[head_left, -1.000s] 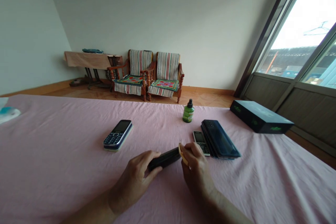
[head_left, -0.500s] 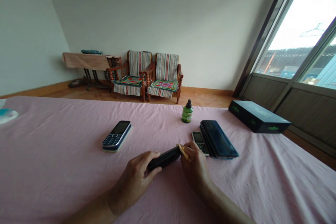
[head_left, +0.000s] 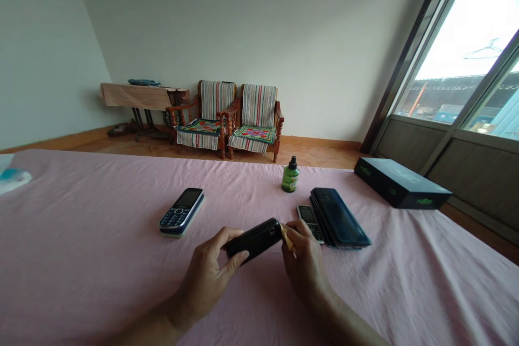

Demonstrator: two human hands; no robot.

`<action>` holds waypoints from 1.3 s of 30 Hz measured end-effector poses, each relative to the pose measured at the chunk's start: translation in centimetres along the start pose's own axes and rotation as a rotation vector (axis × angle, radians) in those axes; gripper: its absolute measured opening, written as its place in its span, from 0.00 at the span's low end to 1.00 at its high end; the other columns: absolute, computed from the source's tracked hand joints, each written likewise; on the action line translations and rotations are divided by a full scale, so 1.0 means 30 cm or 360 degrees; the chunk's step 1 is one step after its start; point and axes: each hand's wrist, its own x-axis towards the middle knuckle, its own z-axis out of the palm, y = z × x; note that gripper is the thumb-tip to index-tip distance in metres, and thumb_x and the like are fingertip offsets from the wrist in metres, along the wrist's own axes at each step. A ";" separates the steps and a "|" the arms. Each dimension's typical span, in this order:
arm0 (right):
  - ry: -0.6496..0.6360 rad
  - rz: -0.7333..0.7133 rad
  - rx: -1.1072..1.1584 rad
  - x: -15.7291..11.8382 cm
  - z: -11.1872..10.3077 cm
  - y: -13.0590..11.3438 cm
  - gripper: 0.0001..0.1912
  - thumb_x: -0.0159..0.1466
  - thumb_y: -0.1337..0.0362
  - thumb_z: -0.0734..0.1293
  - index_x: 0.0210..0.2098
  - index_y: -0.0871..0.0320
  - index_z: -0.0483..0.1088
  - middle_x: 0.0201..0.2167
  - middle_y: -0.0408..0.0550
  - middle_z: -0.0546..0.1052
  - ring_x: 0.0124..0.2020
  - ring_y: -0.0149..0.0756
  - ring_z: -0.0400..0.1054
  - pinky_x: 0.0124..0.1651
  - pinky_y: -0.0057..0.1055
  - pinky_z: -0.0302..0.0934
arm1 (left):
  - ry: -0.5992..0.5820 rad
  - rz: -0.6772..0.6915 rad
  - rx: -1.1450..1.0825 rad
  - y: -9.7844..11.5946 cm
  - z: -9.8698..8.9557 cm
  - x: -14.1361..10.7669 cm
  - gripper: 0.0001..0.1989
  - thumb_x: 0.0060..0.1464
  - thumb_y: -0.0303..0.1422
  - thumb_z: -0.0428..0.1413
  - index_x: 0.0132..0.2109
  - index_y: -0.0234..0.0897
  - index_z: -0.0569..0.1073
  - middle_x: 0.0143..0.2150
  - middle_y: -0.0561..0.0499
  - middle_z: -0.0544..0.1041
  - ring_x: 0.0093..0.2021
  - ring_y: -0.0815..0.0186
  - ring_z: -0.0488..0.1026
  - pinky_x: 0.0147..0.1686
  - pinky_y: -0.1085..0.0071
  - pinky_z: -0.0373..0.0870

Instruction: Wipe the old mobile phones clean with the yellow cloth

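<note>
A black mobile phone (head_left: pixel 256 240) is gripped at its left end by my left hand (head_left: pixel 208 270), thumb on the near side and fingers on the far side. Its back, with a round camera lens, is partly turned up toward me. My right hand (head_left: pixel 304 259) pinches a small yellowish cloth (head_left: pixel 287 239) against the phone's right end; most of the cloth is hidden in the fingers. Just beyond that hand lie a small keypad phone (head_left: pixel 308 221) and a stack of dark smartphones (head_left: pixel 340 219). To the left, another keypad phone (head_left: pixel 182 211) rests on top of a second device.
A green bottle with a black cap (head_left: pixel 290 175) stands toward the far edge of the pink-covered surface (head_left: pixel 101 259). A black box (head_left: pixel 401 183) lies at the right. Two wooden armchairs (head_left: pixel 255 119) and a cloth-covered table (head_left: pixel 138 96) are by the wall.
My left hand has tilted the phone so that more of its back with the lens shows. The cloth in my right hand stays at the phone's right end.
</note>
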 end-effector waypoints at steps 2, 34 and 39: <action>0.0024 0.0090 0.0173 0.004 -0.005 -0.009 0.11 0.62 0.68 0.59 0.27 0.58 0.71 0.30 0.48 0.70 0.30 0.34 0.64 0.32 0.27 0.56 | 0.0004 -0.0097 -0.0126 0.007 -0.004 0.004 0.08 0.58 0.33 0.54 0.45 0.38 0.70 0.38 0.50 0.79 0.40 0.62 0.77 0.40 0.69 0.74; 0.0014 0.0418 0.0388 0.002 -0.018 0.026 0.15 0.60 0.58 0.65 0.21 0.60 0.72 0.22 0.43 0.67 0.23 0.30 0.60 0.27 0.26 0.54 | -0.0598 0.0135 -0.0034 0.019 -0.004 -0.016 0.30 0.55 0.26 0.60 0.63 0.47 0.62 0.48 0.49 0.71 0.48 0.62 0.72 0.50 0.68 0.71; -0.0018 0.0003 0.0069 -0.016 -0.016 0.017 0.15 0.63 0.70 0.59 0.44 0.59 0.74 0.34 0.50 0.71 0.34 0.35 0.68 0.36 0.28 0.62 | -0.0617 0.0106 -0.0078 0.047 -0.001 -0.018 0.29 0.56 0.27 0.59 0.63 0.46 0.61 0.48 0.49 0.71 0.48 0.62 0.71 0.51 0.70 0.69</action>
